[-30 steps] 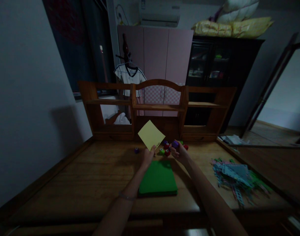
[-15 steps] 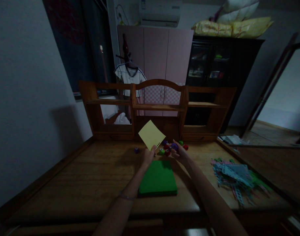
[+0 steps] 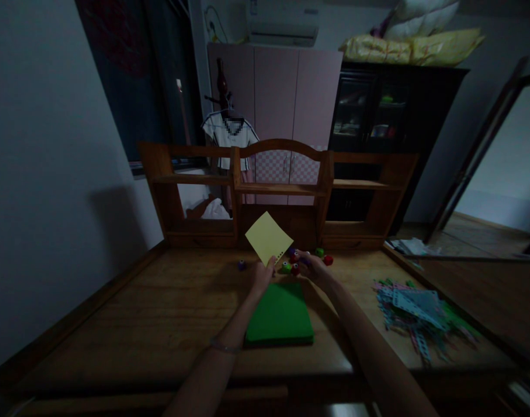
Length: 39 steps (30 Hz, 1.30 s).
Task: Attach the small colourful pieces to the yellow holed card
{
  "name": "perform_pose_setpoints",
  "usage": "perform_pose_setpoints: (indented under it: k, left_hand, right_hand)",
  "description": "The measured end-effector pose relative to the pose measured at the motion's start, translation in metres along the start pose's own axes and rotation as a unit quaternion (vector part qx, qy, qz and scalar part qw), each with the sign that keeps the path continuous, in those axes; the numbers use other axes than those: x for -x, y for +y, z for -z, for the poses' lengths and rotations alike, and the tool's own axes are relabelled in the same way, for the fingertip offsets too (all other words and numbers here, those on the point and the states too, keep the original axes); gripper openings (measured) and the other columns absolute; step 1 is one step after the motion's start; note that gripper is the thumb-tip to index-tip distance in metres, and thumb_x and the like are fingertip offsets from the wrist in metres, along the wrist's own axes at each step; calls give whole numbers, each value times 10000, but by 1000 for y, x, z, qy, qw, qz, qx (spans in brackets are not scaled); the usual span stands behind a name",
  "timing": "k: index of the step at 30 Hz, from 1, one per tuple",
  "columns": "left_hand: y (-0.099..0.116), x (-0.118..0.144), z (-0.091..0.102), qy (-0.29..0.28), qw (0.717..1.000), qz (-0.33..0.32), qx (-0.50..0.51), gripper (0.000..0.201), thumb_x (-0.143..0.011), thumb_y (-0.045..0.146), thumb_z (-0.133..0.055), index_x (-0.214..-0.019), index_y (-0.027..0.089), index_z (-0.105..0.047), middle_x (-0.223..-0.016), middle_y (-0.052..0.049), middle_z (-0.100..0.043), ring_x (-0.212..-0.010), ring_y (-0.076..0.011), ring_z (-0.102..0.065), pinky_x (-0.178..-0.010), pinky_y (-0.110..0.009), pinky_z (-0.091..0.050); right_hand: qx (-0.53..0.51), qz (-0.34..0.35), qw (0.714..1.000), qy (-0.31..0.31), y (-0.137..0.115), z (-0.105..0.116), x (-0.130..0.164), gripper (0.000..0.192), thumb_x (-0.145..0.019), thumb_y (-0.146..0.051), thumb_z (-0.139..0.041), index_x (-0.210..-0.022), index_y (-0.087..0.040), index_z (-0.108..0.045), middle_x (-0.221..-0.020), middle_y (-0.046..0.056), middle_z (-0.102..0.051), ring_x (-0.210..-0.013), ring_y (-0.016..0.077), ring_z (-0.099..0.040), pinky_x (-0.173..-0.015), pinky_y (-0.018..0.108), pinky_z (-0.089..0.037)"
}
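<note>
A lone purple punch (image 3: 241,265) sits on the wooden desk (image 3: 160,313) to the left, apart from the rest. Next, the left hand (image 3: 263,275) pinches the lower corner of a yellow paper square (image 3: 268,237), fingers clamped on it; the sheet stands tilted on its corner, thin and matte, with a row of small holes along its lower right edge. Below the hands lies a flat green pad (image 3: 280,314), rectangular with soft-looking edges. Just right of the paper, the right hand (image 3: 315,267) rests low among small rounded punches, green (image 3: 286,267) and red (image 3: 295,269) beside its fingers, so it is nearer them; whether those fingers grip anything I cannot tell. Far right lies a heap of pastel punched strips (image 3: 415,321).
</note>
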<state>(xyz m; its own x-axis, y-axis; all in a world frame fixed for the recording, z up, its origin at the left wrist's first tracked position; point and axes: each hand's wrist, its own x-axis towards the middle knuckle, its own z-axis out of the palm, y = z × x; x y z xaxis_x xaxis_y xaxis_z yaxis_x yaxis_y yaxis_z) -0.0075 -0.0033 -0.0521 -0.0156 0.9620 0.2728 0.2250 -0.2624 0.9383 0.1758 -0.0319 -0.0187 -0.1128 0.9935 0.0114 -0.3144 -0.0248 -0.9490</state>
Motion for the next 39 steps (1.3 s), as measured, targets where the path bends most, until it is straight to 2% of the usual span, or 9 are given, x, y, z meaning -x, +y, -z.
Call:
perform_pose_setpoints:
  k: [6, 11, 16, 20, 24, 27, 30, 34, 39]
  left_hand:
    - [-1, 1, -1, -6, 1000, 8, -2, 481, -758, 541, -481, -543, 119, -568, -517, -61, -574, -486, -148, -543, -501, -231, -380]
    - [3, 2, -1, -7, 1000, -2, 4, 464, -772, 519, -478, -550, 121, -566, -534, -59, -579, -493, -143, -539, -515, -233, -386]
    - [5, 2, 1, -4, 1000, -12, -3, 456, -772, 511, -480, -569, 119, -595, -541, -68, -588, -502, -154, -545, -507, -240, -381]
    - [2, 1, 1, 0, 1000, -2, -16, 459, -769, 519, -483, -595, 115, -612, -553, -70, -597, -512, -158, -556, -511, -238, -379]
    - [0, 0, 0, 7, 999, -15, -28, 457, -781, 511, -475, -637, 106, -631, -565, -71, -604, -530, -160, -560, -526, -239, -383]
    - [0, 0, 0, 6, 999, -27, -21, 450, -787, 502, -473, -672, 101, -641, -591, -73, -617, -547, -161, -563, -537, -238, -386]
    - [3, 2, 2, 1, 1000, -12, -23, 464, -783, 512, -473, -622, 106, -627, -571, -76, -611, -534, -165, -559, -526, -241, -382]
    - [8, 4, 2, 4, 1000, -3, -13, 445, -776, 499, -484, -558, 124, -587, -548, -72, -598, -525, -166, -556, -531, -244, -386]
    - [9, 4, 2, 5, 1000, -8, -20, 450, -771, 498, -483, -504, 142, -551, -506, -59, -571, -506, -162, -546, -543, -248, -384]
  right_hand:
    - [9, -7, 1000, -20, 6, 2, 2, 200, -652, -279, -681, -769, -120, -645, -639, 10, -587, -511, 63, -481, -428, 164, -341]
    - [49, -13, 996, -80, 5, 1, 4, 244, -690, -242, -603, -882, -106, -668, -777, 67, -666, -388, 12, -290, -343, 159, -198]
    - [55, -22, 993, -103, 0, -1, 8, 296, -667, -157, -518, -918, -122, -671, -977, 104, -669, -351, 0, -201, -309, 169, -164]
    - [54, -6, 994, -92, -1, -2, 10, 325, -664, -107, -544, -966, -124, -664, -1019, 105, -660, -395, 10, -347, -322, 140, -244]
    - [6, -19, 995, -100, -3, -3, 10, 274, -712, -139, -565, -968, -106, -658, -1034, 114, -651, -555, 58, -547, -424, 128, -404]
    - [-66, -35, 990, -119, -5, -4, 10, 270, -751, -165, -519, -979, -84, -638, -1059, 135, -635, -811, 137, -627, -617, 172, -511]
    - [-113, -25, 984, -133, -6, -5, 10, 330, -708, -102, -482, -1010, -90, -612, -1098, 119, -617, -1051, 180, -563, -805, 219, -509]
    - [-127, 23, 981, -142, -6, -5, 10, 507, -618, -49, -429, -1101, -131, -561, -1235, 78, -540, -1184, 182, -462, -986, 303, -413]
    - [-102, 44, 985, -132, -8, -6, 12, 552, -603, -60, -408, -1126, -172, -543, -1274, 49, -507, -1215, 178, -427, -1012, 352, -378]
